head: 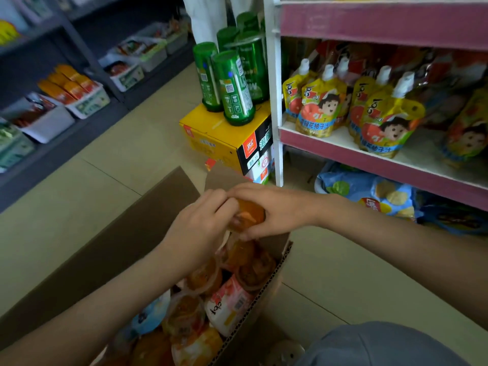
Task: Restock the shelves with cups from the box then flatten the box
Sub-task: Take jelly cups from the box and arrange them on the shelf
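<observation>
An orange cup (249,213), held over the far end of an open cardboard box (118,247), between both hands. The left hand (200,220) curls its fingers onto the cup's left side; the right hand (277,210) wraps it from the right, fingers over the top and thumb beneath. Inside the box, directly below, more cups (237,262) lie heaped in a jumble, mostly orange, some with pink-and-white or blue lids, on their sides or tilted. The box stands on a tiled floor (330,273). To the right, a white-and-pink shelf unit (274,101) carries upright yellow juice pouches (320,107) with white spouts, and a blue crisp bag (383,199) lies below that shelf. Beyond the box, a yellow carton (211,133) bears green bottles (235,88) standing together. At far left, a dark rack (79,40) holds white trays (87,101) filled with orange and red packets.
</observation>
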Demonstrator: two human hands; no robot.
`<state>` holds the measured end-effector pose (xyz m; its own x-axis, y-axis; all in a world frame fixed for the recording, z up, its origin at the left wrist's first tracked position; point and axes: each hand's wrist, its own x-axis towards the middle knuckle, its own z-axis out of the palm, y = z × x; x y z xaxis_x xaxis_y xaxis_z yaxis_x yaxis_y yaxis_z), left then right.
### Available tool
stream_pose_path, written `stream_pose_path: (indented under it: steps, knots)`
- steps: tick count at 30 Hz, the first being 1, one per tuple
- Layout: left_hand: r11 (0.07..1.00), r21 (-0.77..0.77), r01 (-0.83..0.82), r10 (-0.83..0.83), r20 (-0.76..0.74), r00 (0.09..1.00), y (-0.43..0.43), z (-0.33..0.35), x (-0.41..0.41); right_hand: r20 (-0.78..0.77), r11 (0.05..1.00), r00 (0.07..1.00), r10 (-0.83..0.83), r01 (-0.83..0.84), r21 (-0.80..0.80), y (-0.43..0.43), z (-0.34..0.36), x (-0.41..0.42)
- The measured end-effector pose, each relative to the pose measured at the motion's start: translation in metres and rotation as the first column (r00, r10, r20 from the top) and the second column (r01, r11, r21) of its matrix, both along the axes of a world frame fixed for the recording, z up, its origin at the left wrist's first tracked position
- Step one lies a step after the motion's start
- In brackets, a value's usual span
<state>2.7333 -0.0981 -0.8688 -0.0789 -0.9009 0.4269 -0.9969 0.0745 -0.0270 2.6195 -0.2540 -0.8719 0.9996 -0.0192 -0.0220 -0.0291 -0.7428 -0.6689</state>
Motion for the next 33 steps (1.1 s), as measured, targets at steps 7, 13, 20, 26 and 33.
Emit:
stream_pose_path:
  steps: [7,13,20,26,33]
  knots:
    - [0.966,-0.252,-0.056,0.051,-0.025,0.998,-0.048,0.053,0.005,0.100,0.773,0.882,-0.460,0.342,0.534,-0.027,0.045,-0.013]
    - [0.946,-0.288,0.148,-0.109,0.147,0.983,-0.100,0.073,-0.013,0.018,0.419,0.744,-0.667,0.355,0.836,-0.068,0.088,-0.046]
    - [0.843,-0.493,0.215,-0.056,0.318,0.947,-0.175,0.093,-0.037,0.024,0.302,0.736,-0.676,0.247,0.921,-0.093,0.136,-0.076]
    - [0.808,-0.521,0.275,-0.086,0.358,0.930,-0.206,0.129,-0.045,0.040,0.379,0.720,-0.693,0.316,0.870,-0.110,0.175,-0.095]
    - [0.782,-0.512,0.356,-0.076,0.488,0.870,-0.224,0.156,-0.050,0.068,0.394,0.618,-0.783,0.409,0.823,-0.116,0.189,-0.104]
